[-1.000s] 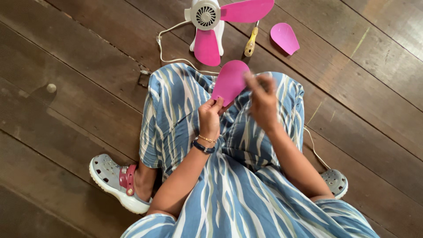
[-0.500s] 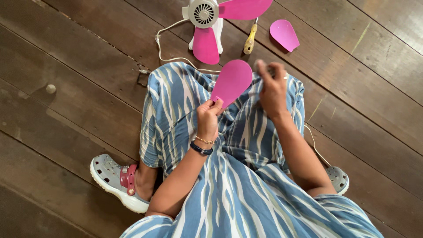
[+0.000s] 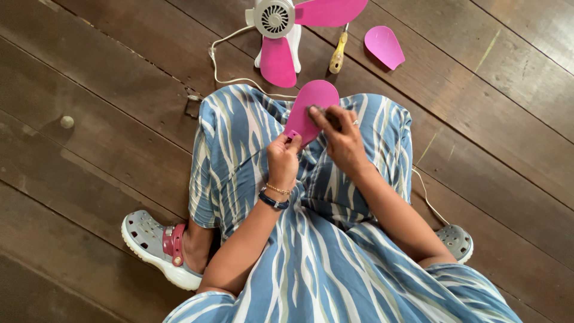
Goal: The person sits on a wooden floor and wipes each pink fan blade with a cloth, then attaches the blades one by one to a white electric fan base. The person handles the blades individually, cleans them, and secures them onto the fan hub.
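Fingers of the left hand [image 3: 283, 160] pinch the stem of a loose pink plastic fan blade [image 3: 311, 110] over the lap. Half a second ago the right hand [image 3: 338, 139] was lifted clear; now it presses a small dark thing, perhaps a cloth, against the blade's face, resuming contact.

four pink fan blades [image 3: 312, 107], one fan [image 3: 274, 19], one screwdriver [image 3: 338, 55], two clogs [image 3: 156, 246]
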